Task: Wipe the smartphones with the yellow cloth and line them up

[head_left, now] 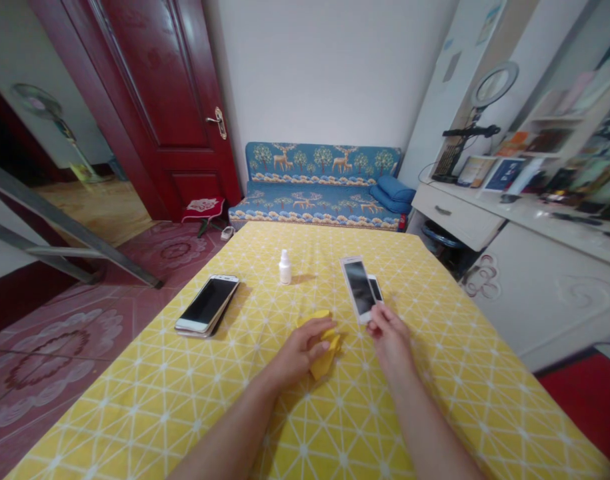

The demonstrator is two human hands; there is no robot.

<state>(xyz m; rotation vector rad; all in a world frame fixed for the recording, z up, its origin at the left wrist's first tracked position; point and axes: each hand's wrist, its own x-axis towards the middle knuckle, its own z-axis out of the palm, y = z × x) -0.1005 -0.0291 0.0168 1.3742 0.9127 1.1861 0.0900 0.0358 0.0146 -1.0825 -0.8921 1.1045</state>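
My right hand (391, 333) pinches the lower right corner of a white smartphone (359, 287), which is tilted with its dark screen facing me. Behind it another white phone (376, 288) lies on the table, partly hidden. My left hand (305, 347) is closed around a crumpled yellow cloth (325, 357) at the middle of the table. Beyond the cloth a small white spray bottle (285, 268) stands upright. To the left lies a stack of phones (208, 305), the top one white with a dark screen.
A yellow patterned tablecloth (185, 413) covers the table. Past its far edge stands a blue sofa (305, 193) with deer prints. On the right a white dresser (459, 217) carries bottles and a ring light (495, 85). A metal ladder-like frame (69, 252) stands at the left.
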